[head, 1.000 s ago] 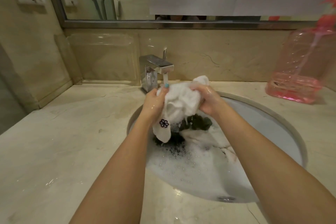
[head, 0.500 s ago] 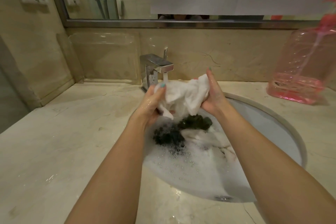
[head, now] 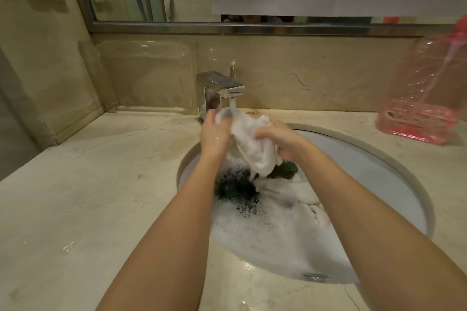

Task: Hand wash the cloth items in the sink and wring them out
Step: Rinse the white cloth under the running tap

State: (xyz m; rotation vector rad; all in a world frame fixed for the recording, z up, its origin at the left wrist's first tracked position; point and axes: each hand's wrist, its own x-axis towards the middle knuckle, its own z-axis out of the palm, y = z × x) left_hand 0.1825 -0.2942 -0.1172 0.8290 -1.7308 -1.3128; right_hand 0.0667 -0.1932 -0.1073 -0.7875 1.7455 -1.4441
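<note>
A bunched white cloth (head: 252,144) is held under the running faucet (head: 222,88), above the round sink (head: 394,159). My left hand (head: 214,134) grips its upper left end, right beneath the water stream. My right hand (head: 278,141) grips the cloth's right side with curled fingers. The cloth's lower end hangs down toward the basin. Below it, a dark green cloth (head: 237,189) and another white cloth (head: 298,197) lie in foamy water.
A pink transparent jug (head: 424,98) stands on the marble counter (head: 88,197) at the right. A clear plastic tray (head: 149,76) leans against the back wall left of the faucet. A mirror runs above the counter. The sink drain (head: 316,276) shows at the near rim.
My right hand has closed from straightened fingers to a curled grip over the cloth. The cloth is bunched tighter and sits closer under the water stream.
</note>
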